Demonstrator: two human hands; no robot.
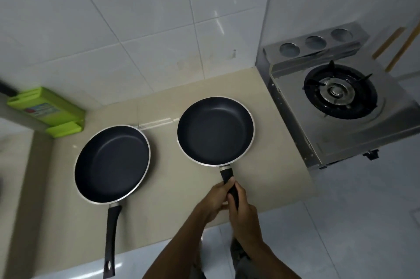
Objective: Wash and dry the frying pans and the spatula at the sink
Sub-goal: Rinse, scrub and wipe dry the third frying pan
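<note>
Two black non-stick frying pans with silver rims are over the beige counter. The left frying pan lies flat, its long black handle reaching past the counter's front edge. The right frying pan is near the stove, and both hands hold its short black handle. My left hand wraps the handle from the left, my right hand grips it from the right and below. No spatula is in view.
A steel single-burner gas stove stands at the right end of the counter. A green knife block leans in the back left corner against the white tiled wall. Pale floor tiles lie below the counter's front edge.
</note>
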